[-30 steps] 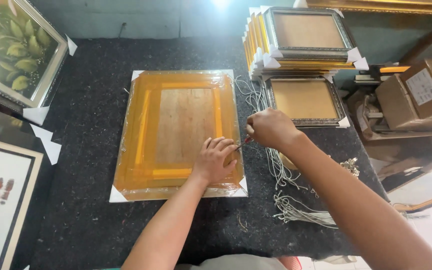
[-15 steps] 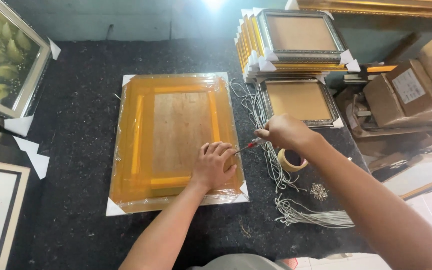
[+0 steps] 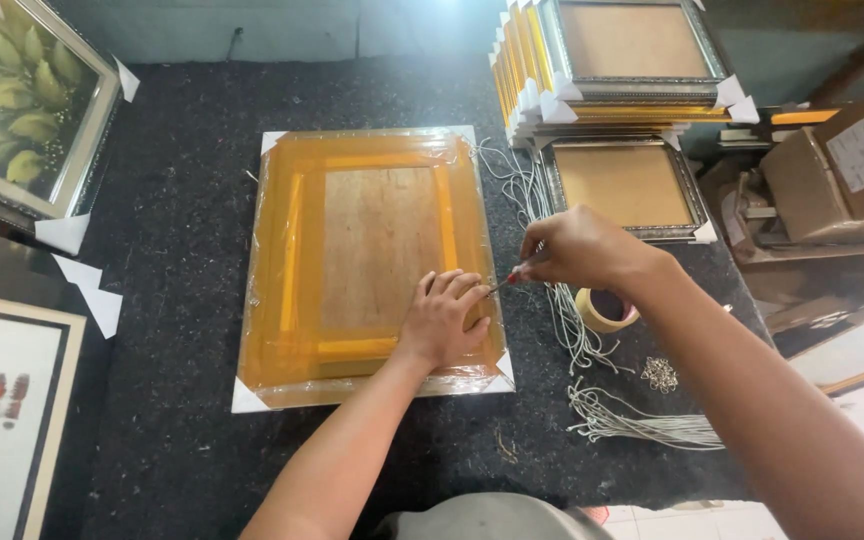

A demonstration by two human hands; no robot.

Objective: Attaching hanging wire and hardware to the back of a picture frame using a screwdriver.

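Two hands work the wrapped frame lying on the tabletop: our left hand presses flat, our right hand pinches a screwdriver; steady pressure seems needed next.

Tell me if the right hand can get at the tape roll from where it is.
Probably yes. The tape roll lies in the open on the dark table, just below the right hand, with only loose cords beside it. But that hand already pinches a small red-handled tool.
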